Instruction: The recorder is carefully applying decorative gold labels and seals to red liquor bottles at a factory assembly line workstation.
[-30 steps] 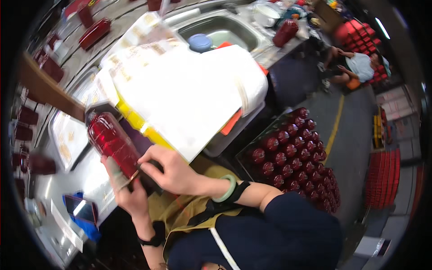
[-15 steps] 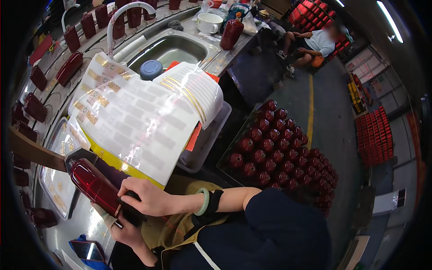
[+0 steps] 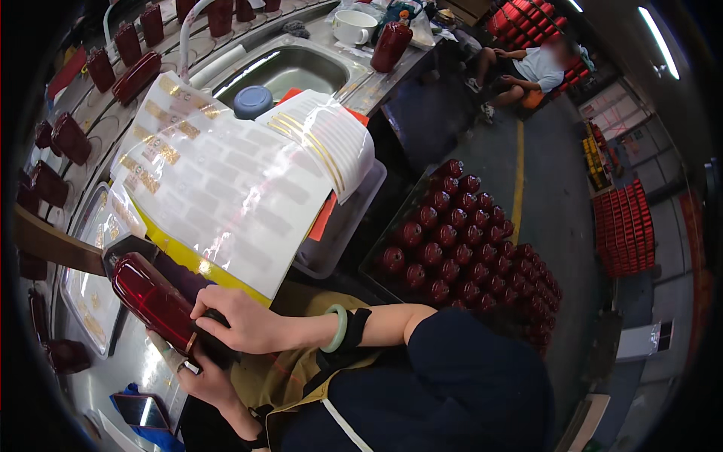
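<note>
A glossy dark-red bottle [image 3: 154, 297] lies tilted in front of me, its rounded far end against a dark grey holder [image 3: 126, 248] on a wooden arm. My left hand [image 3: 205, 380] grips its near end from below, with a wrapped finger along its side. Above it my right hand [image 3: 241, 320], with a pale green bangle at the wrist, is closed with bent fingers at the bottle's upper side. A dark piece shows under the right fingers, too hidden to name. Beyond the bottle lie white transfer sheets [image 3: 226, 181] with gold patterns.
A steel sink [image 3: 294, 75] with a blue-grey round container [image 3: 253, 102] lies beyond the sheets. Red bottles [image 3: 71, 139] line the left side. A phone [image 3: 143, 411] rests on the near worktop. Many bottles [image 3: 444, 237] stand at right; a person [image 3: 538, 69] sits farther back.
The row of bottles at left has shifted toward the far end. The view has moved slightly; both hands stay at the held bottle, the right one slightly shifted.
</note>
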Tool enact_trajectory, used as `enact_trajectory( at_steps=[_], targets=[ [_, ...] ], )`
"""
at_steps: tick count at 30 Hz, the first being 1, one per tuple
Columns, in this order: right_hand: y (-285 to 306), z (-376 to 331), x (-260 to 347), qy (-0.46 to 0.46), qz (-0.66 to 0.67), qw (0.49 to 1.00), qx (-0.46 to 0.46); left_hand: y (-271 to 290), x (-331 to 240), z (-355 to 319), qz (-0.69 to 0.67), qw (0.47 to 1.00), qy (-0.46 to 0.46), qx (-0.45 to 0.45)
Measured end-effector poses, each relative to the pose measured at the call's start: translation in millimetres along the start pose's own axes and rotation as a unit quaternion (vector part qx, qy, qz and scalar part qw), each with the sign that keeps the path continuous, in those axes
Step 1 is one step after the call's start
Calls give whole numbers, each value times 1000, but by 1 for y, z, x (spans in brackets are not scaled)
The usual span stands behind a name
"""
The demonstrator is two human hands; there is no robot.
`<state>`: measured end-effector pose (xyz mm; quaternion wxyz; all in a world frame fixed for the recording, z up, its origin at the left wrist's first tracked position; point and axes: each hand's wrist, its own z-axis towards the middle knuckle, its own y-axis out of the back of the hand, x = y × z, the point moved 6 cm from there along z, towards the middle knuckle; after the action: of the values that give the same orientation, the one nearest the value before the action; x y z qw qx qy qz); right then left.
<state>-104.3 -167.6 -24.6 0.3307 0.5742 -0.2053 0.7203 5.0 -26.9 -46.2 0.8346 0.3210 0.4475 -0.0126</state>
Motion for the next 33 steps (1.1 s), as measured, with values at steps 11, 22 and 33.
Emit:
enact_trajectory(
  at_steps=[11, 22, 33],
  targets=[
    [-1, -1, -1, -18, -3, 1000, 12, 4, 28, -6, 27, 999, 17, 44],
    [-4, 1, -1, -15, 3, 1000, 14, 8, -30, 7, 99, 989, -92, -62],
    [3, 1, 2, -41, -20, 999, 25, 4, -32, 9, 71, 994, -79, -39]
  ],
)
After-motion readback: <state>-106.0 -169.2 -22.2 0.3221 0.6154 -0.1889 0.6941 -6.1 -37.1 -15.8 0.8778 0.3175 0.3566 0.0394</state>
